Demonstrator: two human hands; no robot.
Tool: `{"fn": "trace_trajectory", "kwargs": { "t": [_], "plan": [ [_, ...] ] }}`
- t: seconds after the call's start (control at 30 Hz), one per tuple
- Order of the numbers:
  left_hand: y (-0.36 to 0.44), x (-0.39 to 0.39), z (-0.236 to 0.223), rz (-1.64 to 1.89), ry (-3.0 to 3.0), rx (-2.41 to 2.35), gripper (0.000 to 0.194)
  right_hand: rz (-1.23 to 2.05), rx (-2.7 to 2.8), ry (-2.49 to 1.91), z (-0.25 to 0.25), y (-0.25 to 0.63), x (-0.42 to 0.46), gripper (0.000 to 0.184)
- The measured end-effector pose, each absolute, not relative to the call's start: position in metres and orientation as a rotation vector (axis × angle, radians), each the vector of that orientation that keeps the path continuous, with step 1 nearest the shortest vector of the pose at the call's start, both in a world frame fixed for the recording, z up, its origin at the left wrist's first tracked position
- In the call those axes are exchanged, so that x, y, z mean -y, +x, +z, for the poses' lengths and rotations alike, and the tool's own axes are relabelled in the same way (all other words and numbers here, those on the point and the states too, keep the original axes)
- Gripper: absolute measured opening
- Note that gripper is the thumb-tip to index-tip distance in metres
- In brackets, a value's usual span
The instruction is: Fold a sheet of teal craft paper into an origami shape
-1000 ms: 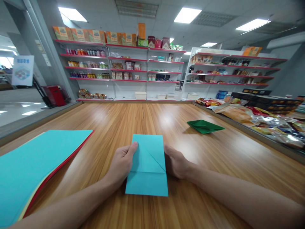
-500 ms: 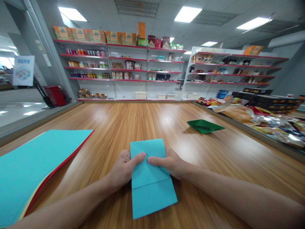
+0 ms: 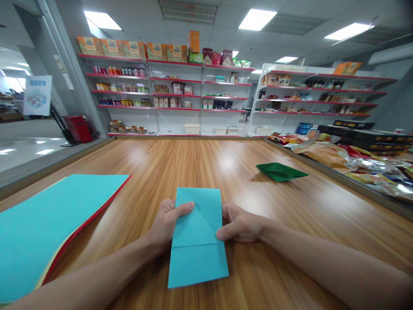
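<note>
The left hand (image 3: 166,221) pinches the sheet (image 3: 199,234) by its left edge, thumb on top; the right hand (image 3: 242,223) pinches its right edge, thumb lower. The sheet (blue, with a diagonal and a crosswise crease) is between them, over the table (image 3: 155,168). Left of the sheet lies a paper stack (image 3: 58,228); beyond the sheet, rightward, a green fold (image 3: 280,172); farthest beyond, shelves (image 3: 176,109)

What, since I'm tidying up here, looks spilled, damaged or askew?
Only small things: the stack at the left has a wavy, not straight, right edge, and the packets at the right lie jumbled rather than lined up. The held paper is creased, with no visible tear. I see no spill.
</note>
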State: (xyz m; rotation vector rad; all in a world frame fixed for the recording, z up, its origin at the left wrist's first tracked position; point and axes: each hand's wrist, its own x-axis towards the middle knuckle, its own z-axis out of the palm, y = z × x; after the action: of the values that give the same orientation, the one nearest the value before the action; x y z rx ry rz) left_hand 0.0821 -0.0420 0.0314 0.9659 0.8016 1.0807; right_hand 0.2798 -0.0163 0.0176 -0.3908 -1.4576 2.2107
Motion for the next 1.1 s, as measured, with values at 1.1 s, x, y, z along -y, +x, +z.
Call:
{"fn": "trace_trajectory", "kwargs": {
  "t": [1.1],
  "plan": [
    [0.075,0.026,0.022,1.075,1.014,-0.893,0.035,1.511,1.918,-0.847,0.015,0.277,0.018,0.041]
  ]
}}
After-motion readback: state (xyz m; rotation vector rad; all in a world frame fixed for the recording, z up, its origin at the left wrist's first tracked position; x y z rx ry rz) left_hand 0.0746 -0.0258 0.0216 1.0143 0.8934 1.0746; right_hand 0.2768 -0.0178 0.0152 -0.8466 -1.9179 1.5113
